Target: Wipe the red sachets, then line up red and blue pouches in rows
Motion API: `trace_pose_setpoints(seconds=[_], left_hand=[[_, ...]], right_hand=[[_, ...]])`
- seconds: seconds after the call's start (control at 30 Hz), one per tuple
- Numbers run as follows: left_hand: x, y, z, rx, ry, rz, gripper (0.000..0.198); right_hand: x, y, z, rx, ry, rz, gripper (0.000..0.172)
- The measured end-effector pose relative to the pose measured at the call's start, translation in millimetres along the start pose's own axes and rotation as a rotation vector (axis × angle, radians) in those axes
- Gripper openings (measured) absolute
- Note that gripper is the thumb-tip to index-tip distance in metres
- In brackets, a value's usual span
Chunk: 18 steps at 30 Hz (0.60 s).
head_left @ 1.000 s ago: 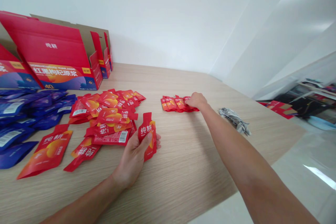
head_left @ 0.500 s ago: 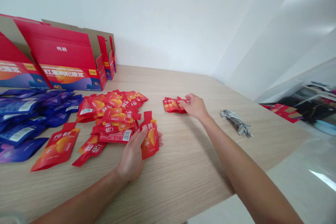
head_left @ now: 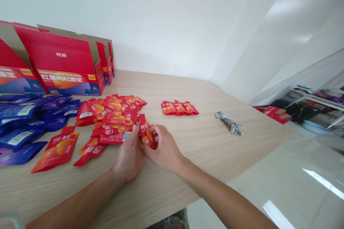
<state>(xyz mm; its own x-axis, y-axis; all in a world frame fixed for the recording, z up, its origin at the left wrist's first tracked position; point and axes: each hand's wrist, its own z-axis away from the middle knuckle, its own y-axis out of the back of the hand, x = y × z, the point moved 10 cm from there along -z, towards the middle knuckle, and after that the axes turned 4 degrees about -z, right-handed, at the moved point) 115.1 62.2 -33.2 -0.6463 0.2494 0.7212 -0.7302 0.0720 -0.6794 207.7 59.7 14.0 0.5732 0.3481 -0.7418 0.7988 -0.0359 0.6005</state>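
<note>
Two bare hands feature in the head view, working over a pale wood-grain table (head_left: 204, 139). Between them, above the near part of the tabletop, we list one red pouch (head_left: 145, 130), spout end up and slightly tilted. The left hand (head_left: 130, 159) grips its left side, thumb at the edge. The right hand (head_left: 165, 146) clamps its right side and lower end between thumb and bent fingers. Much of the left fingers lies behind the pouch, and we cannot tell whether a second one is hidden there.

Just beyond the left hand we record a heap of red pouches (head_left: 115, 116), overlapping at mixed angles. Nearer, to its left, lie one loose pouch with its spout toward us (head_left: 90, 150) and a larger-looking flat pouch (head_left: 57, 149). Farther left: a pile of blue pouches (head_left: 24, 121), some with barcodes up. Behind these stand open cartons (head_left: 61, 84), red, orange and blue, lids raised.

Well apart from the heap, to its right, we note a neat row of red pouches (head_left: 180, 108), overlapping side by side. Farther right: one crumpled grey bundle (head_left: 228, 122).
</note>
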Motion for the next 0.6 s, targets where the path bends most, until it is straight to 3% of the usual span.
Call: trace_pose_setpoints(seconds=[0.1,0.2,0.27,0.33,0.47,0.53,0.6], left_hand=[[2,-14.6,5,-0.123,-0.042,-0.017,0.044],[-4,-17.7,10,-0.160,-0.061,-0.057,0.053],[-10,-13.0,11,-0.148,-0.064,-0.124,0.061],[-18,-9.4,12,-0.161,-0.064,-0.222,0.066],[-31,-14.0,13,-0.304,-0.059,-0.447,0.063],[-35,-16.2,14,-0.364,-0.050,-0.538,0.063],[-36,-15.5,13,-0.384,-0.038,-0.580,0.063]], right_hand=[[10,9,5,0.062,-0.049,-0.083,0.038],[24,32,6,0.107,-0.077,-0.114,0.031],[40,67,-2,0.175,-0.096,-0.066,0.031],[66,119,-17,0.297,-0.119,0.032,0.035],[150,224,-53,0.487,-0.342,0.260,0.036],[195,257,-65,0.533,-0.498,0.342,0.036],[230,272,-74,0.544,-0.594,0.373,0.033]])
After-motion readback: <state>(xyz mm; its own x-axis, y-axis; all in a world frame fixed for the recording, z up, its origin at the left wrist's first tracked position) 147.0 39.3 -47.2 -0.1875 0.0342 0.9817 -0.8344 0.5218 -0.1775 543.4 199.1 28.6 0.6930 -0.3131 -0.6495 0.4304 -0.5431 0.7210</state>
